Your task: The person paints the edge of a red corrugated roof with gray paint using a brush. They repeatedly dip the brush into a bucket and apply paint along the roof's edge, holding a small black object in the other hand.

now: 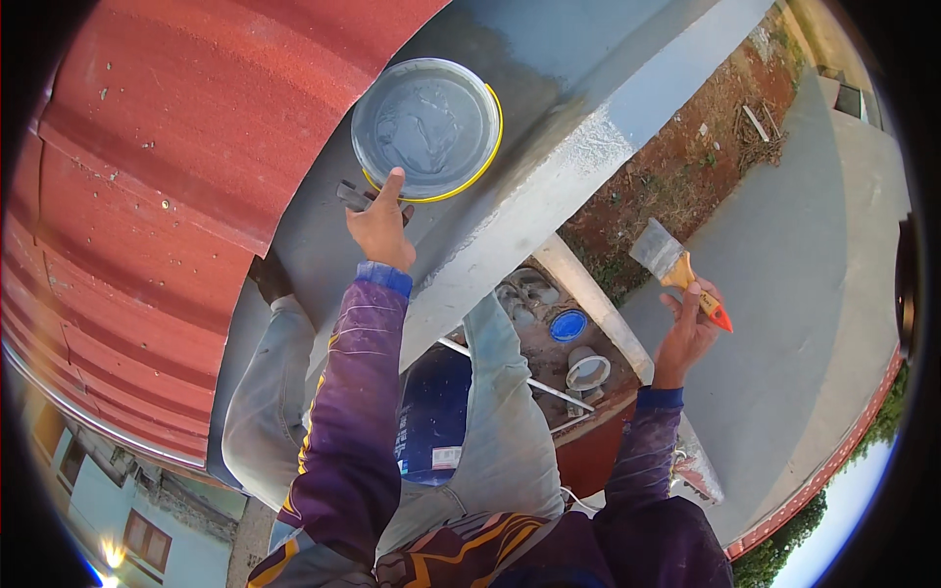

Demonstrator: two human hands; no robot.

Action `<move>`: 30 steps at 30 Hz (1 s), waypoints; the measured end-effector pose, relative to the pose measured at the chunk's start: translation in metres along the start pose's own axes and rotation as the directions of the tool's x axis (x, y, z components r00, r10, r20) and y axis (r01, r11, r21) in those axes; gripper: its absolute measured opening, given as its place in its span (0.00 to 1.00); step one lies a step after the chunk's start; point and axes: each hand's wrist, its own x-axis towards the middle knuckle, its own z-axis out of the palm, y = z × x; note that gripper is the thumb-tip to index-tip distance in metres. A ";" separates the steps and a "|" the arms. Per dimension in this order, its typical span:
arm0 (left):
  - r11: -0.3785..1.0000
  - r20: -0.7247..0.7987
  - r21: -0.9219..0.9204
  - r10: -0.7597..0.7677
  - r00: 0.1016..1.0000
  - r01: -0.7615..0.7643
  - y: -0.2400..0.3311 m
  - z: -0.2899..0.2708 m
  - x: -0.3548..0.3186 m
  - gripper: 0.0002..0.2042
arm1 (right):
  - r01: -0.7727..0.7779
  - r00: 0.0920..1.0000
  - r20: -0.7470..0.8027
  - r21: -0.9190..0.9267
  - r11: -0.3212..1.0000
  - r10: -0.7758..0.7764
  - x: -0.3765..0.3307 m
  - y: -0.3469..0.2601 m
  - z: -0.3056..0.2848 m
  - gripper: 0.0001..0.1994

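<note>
A round bucket (417, 132) with a yellow handle stands on the grey ledge (323, 186), and thick grey paint or slurry lies inside it. My left hand (382, 227) is at its near rim, fingers closed around a short grey-coated, bar-shaped piece (353, 195) whose kind I cannot make out. The palm side and some fingers are hidden. Out to the right, my right hand (689, 338) grips a wide paintbrush (674, 263) by its wooden, red-tipped handle. Its grey-smeared bristles point up and left, away from any surface.
Red corrugated roofing (186, 127) borders the ledge at left. The ledge's raised pale edge (549, 186) runs diagonally, with a drop beyond. Below are a blue drum (431, 416), a blue lid (568, 325), a white pail (588, 370) and bare soil (725, 127). My legs straddle the edge.
</note>
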 end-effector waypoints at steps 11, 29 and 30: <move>0.986 0.012 -0.124 -0.107 0.994 0.108 0.001 0.012 0.017 0.22 | -0.064 0.993 0.103 0.038 0.997 0.060 -0.019 0.036 0.016 0.13; 0.970 0.023 0.158 -0.191 0.981 0.185 -0.006 -0.224 0.024 0.20 | -0.048 0.993 0.110 0.132 0.990 0.034 -0.024 -0.015 0.028 0.13; 0.965 0.006 0.165 -0.208 0.978 0.204 -0.008 -0.232 0.023 0.21 | -0.051 0.994 0.106 0.135 0.989 0.036 -0.022 -0.018 0.026 0.13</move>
